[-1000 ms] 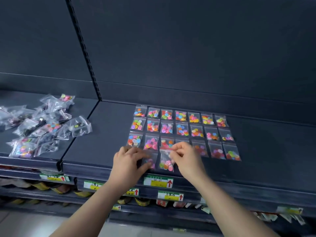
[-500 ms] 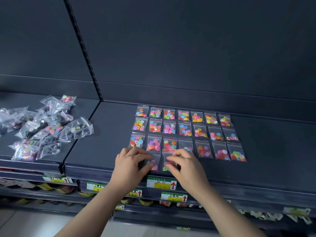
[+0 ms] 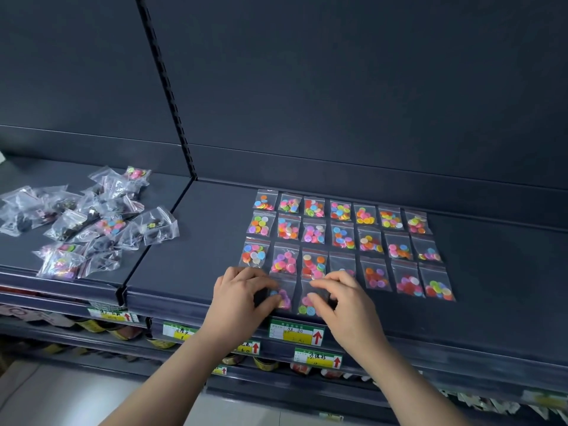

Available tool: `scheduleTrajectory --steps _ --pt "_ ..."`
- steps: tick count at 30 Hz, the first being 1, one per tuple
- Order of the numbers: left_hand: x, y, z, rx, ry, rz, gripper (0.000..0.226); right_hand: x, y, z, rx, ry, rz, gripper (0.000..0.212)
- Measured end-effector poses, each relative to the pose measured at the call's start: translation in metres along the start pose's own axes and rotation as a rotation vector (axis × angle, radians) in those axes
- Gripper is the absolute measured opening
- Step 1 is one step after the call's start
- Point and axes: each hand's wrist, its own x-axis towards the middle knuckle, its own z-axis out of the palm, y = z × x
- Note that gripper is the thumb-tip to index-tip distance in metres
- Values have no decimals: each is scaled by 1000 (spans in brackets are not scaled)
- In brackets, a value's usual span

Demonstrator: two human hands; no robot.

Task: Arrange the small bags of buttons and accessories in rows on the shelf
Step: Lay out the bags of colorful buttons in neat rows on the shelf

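Head view, fingers (image 3: 326, 279) pinching two front-row bags (image 3: 285, 298)

Left hand (image 3: 242, 290), right hand (image 3: 344, 299) pinch front bags (image 3: 284, 298).

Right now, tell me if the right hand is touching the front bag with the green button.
Touching. Head view: the right hand pinches the front bag, thumb and forefinger tips on its plastic.

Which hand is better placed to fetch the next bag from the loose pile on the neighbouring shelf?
Probably the left hand: the pile lies on its side, while the right hand would have to cross over.
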Motion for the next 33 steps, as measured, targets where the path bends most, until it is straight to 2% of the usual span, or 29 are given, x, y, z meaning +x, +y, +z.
scheduleTrajectory --steps 5,10,16,19,22,25,29,33 --pt "3 -1 -24 -227 105 -157 15 28 -16 -11 166 49 60 23" --pt "-13 -27 -69 -449 324 -367 13 66 -60 1 440 -9 152 21" --pt "-38 -107 -132 -494 543 -553 10 105 -123 56 655 -26 176 15" --pt "-45 -155 -162 -433 580 -632 9 120 -158 91 677 -54 167 12" --pt "-44 -209 -188 -371 522 -694 8 136 -194 122 632 -69 150 12" --pt "-36 -252 -210 -274 371 -683 6 147 -228 146 595 -84 163 12" --pt "-18 -291 -227 -26 94 -454 22 156 -261 173 561 -55 190 13" --pt "-5 -313 -234 -14 -49 -293 10 160 -282 194 479 -49 175 14"
